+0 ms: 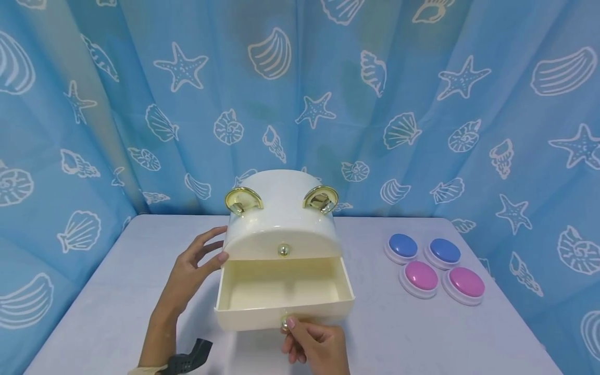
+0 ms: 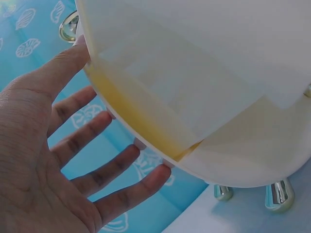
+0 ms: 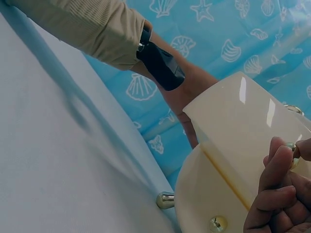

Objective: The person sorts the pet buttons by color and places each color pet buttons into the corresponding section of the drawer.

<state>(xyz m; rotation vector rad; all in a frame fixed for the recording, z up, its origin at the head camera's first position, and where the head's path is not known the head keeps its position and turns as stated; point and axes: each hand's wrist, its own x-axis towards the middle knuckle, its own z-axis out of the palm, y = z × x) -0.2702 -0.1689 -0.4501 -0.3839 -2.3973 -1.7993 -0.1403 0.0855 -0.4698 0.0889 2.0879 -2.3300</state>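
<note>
A glossy white box [image 1: 281, 232] with two gold ears stands on the table. Its lower drawer [image 1: 253, 319] is pulled out, and only cream walls and floor show inside. My right hand [image 1: 321, 346] pinches that drawer's gold knob [image 1: 284, 324] between thumb and finger; the right wrist view shows this grip too. Above, the upper front with its own gold knob [image 1: 283, 250] is flush with the box. Along the box's left side, my left hand [image 1: 189, 268] is spread. In the left wrist view, its extended fingertips [image 2: 158, 177] touch the edge of the box.
Two blue push buttons [image 1: 403, 245] and two pink push buttons [image 1: 422, 275] on white bases sit to the right on the white table [image 1: 384, 338]. A blue curtain [image 1: 300, 94] with shell prints hangs behind. Gold feet [image 2: 279, 196] show beneath the box.
</note>
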